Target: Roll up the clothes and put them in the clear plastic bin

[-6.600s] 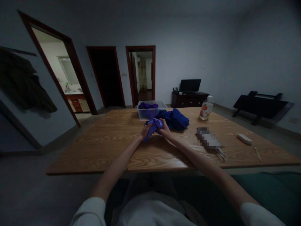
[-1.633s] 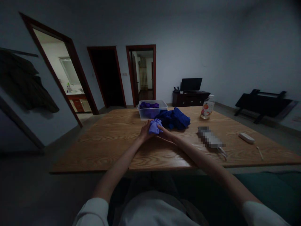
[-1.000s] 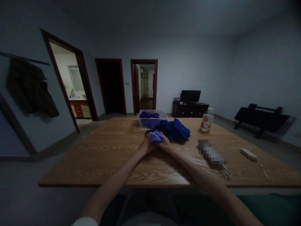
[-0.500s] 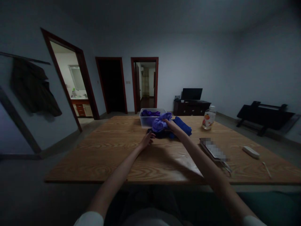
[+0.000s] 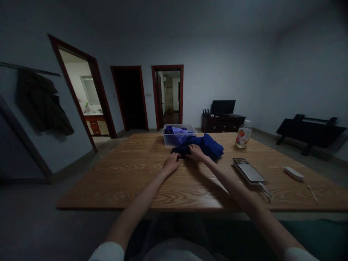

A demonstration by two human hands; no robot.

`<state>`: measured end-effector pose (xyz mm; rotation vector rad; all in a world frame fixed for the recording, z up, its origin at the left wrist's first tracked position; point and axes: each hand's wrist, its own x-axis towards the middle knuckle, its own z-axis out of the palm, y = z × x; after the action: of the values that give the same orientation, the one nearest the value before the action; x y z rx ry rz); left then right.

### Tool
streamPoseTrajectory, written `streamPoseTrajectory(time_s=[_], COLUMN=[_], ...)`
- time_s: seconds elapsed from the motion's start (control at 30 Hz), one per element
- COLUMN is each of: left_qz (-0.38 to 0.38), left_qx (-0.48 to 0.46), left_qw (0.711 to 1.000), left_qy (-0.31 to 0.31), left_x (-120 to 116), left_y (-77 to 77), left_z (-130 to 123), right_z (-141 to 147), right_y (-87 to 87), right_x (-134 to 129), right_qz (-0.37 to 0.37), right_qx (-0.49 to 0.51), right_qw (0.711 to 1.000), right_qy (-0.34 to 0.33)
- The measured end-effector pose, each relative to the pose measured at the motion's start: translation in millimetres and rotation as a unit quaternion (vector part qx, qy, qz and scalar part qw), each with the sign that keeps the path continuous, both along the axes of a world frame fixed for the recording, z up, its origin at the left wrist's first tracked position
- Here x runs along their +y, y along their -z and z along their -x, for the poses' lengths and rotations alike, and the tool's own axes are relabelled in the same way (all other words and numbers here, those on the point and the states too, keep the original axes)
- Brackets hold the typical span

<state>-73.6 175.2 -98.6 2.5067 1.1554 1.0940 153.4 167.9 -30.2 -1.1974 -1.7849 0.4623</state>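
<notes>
On the wooden table [image 5: 122, 166], a dark navy cloth [image 5: 181, 150] lies crumpled in front of the clear plastic box. My left hand [image 5: 172, 163] is closed at the near left edge of this cloth, its fingertips partly hidden. My right hand [image 5: 195, 153] has its fingers bent over the same cloth, gripping it from above. A bright blue cloth [image 5: 212, 145] lies bunched against it on the right. Purple and lavender cloths [image 5: 178, 131] are heaped inside the clear plastic box [image 5: 166, 140].
To the right stand a drink bottle [image 5: 243, 135] with a fruit label and, closer, a phone [image 5: 248, 171] with a cable. A white oblong case [image 5: 293, 174] and a thin white stick [image 5: 312, 194] lie near the right edge. A television [image 5: 223, 107] stands beyond the table.
My right hand has let go of the lavender cloth, which now lies in the box, and has come down onto the navy cloth. My left hand has shifted slightly right.
</notes>
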Motion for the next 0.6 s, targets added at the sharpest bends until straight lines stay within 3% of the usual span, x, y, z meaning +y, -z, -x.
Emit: streamPoseTrajectory(time_s=[0.1,0.17,0.23,0.47,0.6], left_qz=[0.001,0.005,0.015,0.037,0.035], left_qx=[0.010,0.025,0.037,0.043,0.009], left_qw=[0.996,0.993,0.992,0.994,0.996], left_qy=[-0.089,-0.119,-0.117,-0.097,-0.086], left_x=[1,3,4,5,6], left_y=[0.3,-0.2,-0.6,3.9,1.3], left_z=[3,5,7,8,10], right_z=[3,6,9,18,23], right_y=[28.1,32.7,31.4,36.8,36.9], right_x=[-15,-17,-15,-21,-25], right_qz=[-0.075,-0.130,-0.148,-0.127,-0.108], right_qx=[-0.157,-0.285,-0.338,-0.278,-0.149], right_qw=[0.983,0.945,0.924,0.950,0.983], right_qy=[0.050,0.091,0.102,0.061,0.018])
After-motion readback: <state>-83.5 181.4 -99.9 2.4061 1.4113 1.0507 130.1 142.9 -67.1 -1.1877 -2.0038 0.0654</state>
